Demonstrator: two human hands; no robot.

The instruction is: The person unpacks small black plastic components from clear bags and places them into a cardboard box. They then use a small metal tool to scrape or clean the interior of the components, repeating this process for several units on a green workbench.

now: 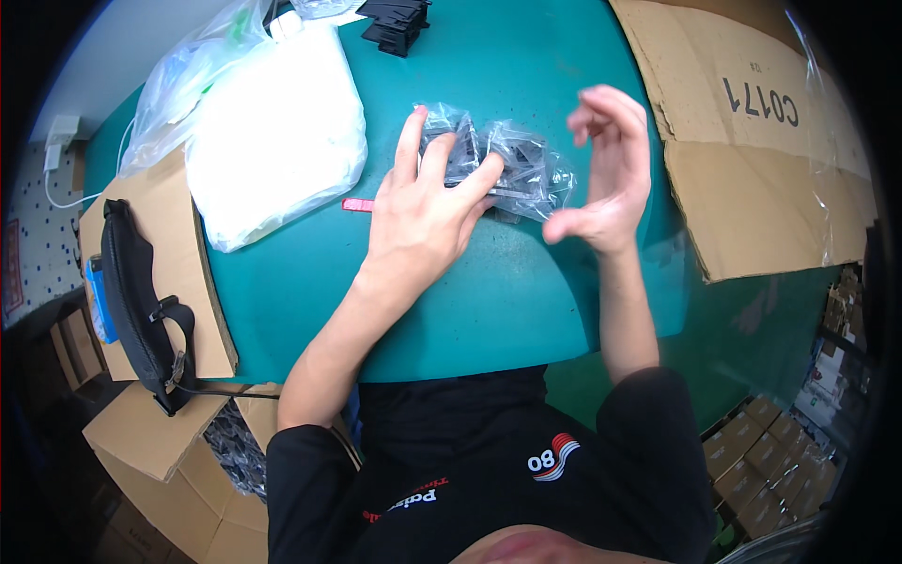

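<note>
A clear plastic bag (531, 167) holding small black parts lies on the teal table (489, 301). My left hand (427, 202) rests flat on the bag's left half, fingers spread and pressing it down. My right hand (606, 174) hovers just right of the bag, raised on edge with fingers curled and apart, holding nothing. A thin red strip (357, 204) lies on the table beside my left hand, partly hidden under it.
A large white plastic bag (277, 132) lies at the left on the table. Black parts (395, 23) sit at the far edge. A big cardboard box (752, 132) stands at the right. Cardboard sheets and a black strap (141, 301) lie at the left; stacked boxes (770, 470) lower right.
</note>
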